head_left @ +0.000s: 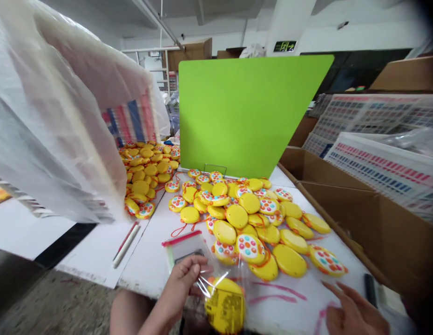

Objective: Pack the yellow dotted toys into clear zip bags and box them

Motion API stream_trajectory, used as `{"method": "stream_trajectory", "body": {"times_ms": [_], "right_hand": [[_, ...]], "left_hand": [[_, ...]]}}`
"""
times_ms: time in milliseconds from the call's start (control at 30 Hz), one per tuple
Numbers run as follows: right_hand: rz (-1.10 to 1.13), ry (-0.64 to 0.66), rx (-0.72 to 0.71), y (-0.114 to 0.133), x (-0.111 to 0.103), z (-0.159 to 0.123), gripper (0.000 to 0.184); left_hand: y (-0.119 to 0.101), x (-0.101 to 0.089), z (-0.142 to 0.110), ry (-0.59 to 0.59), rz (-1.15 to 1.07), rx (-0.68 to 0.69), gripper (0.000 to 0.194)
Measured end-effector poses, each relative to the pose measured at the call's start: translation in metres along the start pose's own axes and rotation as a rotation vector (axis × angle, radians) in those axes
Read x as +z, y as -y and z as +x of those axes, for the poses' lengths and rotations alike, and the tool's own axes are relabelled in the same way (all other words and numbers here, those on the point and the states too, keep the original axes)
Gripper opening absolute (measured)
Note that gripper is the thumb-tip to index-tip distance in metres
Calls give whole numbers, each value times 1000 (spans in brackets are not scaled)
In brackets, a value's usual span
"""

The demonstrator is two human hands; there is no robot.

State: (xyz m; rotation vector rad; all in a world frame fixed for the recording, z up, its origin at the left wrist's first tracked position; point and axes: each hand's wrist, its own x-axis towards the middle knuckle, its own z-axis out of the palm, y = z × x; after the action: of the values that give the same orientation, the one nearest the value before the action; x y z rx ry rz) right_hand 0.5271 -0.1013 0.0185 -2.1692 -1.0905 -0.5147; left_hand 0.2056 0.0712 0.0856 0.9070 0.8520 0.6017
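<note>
Yellow toy (225, 308) lay inside a clear bag (216, 275) at the front edge of the bench (146, 260); the left hand (183, 284) pinched the bag between thumb and fingers; the right hand (356, 311), two fingers extended, the others curled, was well apart, its hold impossible to tell; bagging seemed the step in hand; the next move seemingly called for both hands at the bag's red-edged top.

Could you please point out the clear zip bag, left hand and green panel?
Clear zip bag (218, 271): head view, on its transparent film.
Left hand (179, 283): head view, back of the hand.
Green panel (246, 116): head view, middle of its front.
</note>
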Motion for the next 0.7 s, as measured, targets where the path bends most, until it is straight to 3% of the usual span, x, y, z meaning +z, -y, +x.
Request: {"method": "stream_trajectory", "body": {"times_ms": [67,133,200,300,500,700], "right_hand": [[228,101,91,39,1,6,36],[492,416,219,79,4,8,36],[724,632,282,112,7,8,41],[910,763,297,142,9,8,39],[969,824,340,145,10,15,34],[954,784,319,136,10,14,25]], "left_hand": [[0,2,-2,-10,-17,-5,52],[-1,5,-5,-14,-36,-14,55],[-2,7,-7,-14,-58,-24,57],[-4,6,-10,-26,-76,-40,59],[-6,-2,-13,-106,-150,-88,64],[-2,3,-11,-90,-242,-46,12]]}}
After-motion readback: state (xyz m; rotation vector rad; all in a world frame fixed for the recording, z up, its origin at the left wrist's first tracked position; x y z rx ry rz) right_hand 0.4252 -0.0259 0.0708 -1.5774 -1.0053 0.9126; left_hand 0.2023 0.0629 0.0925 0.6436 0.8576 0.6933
